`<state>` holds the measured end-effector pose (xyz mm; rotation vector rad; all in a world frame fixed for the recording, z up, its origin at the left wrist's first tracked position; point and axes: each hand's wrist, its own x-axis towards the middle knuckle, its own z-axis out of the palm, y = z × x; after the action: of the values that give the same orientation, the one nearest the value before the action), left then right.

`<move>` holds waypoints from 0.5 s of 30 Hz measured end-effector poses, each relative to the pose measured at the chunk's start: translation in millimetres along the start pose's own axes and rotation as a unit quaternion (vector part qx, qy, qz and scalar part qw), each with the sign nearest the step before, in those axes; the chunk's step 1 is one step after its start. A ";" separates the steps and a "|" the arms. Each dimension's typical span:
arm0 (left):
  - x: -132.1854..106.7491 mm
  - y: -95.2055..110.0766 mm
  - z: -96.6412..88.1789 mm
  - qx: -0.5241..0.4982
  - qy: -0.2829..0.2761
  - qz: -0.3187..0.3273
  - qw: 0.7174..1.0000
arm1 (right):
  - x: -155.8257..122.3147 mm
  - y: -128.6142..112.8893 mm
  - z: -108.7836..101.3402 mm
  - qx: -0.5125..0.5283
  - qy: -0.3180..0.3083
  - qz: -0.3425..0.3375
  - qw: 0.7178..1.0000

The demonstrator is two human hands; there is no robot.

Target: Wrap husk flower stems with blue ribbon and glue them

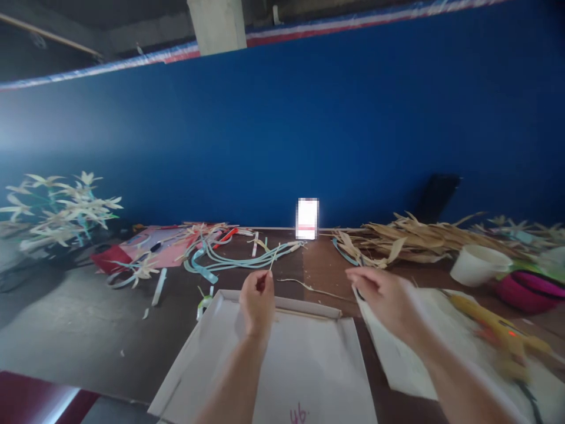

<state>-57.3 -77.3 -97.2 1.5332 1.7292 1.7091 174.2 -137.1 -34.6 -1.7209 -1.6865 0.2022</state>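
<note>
My left hand (257,301) hovers above the far edge of a shallow white cardboard tray (304,359), its fingers pinched on a thin pale stick (273,263) that points up and away. My right hand (382,292) is held just right of the tray's far corner, fingers curled together over a dark thin strip (358,292); what it grips is blurred. A long thin dried strand (309,287) lies on the table between the two hands.
A pile of dried leaves (419,238) lies at the back right, with a white cup (479,265), a pink bowl (529,290) and a yellow glue gun (503,335) on white paper. Light-blue strips (229,257), pink paper (154,247) and pale handmade flowers (62,209) sit left. A blue wall stands behind.
</note>
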 end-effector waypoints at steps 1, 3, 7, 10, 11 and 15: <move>-0.2 -0.3 0.7 -0.007 -0.002 -0.003 1.000 | 4.3 3.6 -10.8 0.002 0.016 0.032 0.999; 0.1 -1.2 1.0 -0.015 -0.007 -0.009 1.000 | 10.0 8.6 -27.2 0.007 0.026 0.059 0.998; 1.1 -0.7 -2.1 -0.011 -0.013 -0.010 1.000 | 9.7 12.5 -32.1 -0.054 -0.021 0.064 0.996; 1.3 1.4 -4.7 0.001 -0.010 0.001 1.000 | 4.5 15.9 -16.7 -0.118 -0.092 0.050 0.988; 1.3 1.9 -5.3 0.005 -0.009 0.006 1.000 | 2.9 17.6 -10.0 -0.138 -0.114 0.044 0.983; 1.6 2.4 -6.4 0.002 -0.009 0.017 1.000 | -0.1 24.0 14.4 -0.227 -0.200 0.024 0.953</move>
<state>-61.8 -80.3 -92.7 1.5838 1.7081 1.7033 185.5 -129.5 -59.0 -2.1715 -2.1088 0.2080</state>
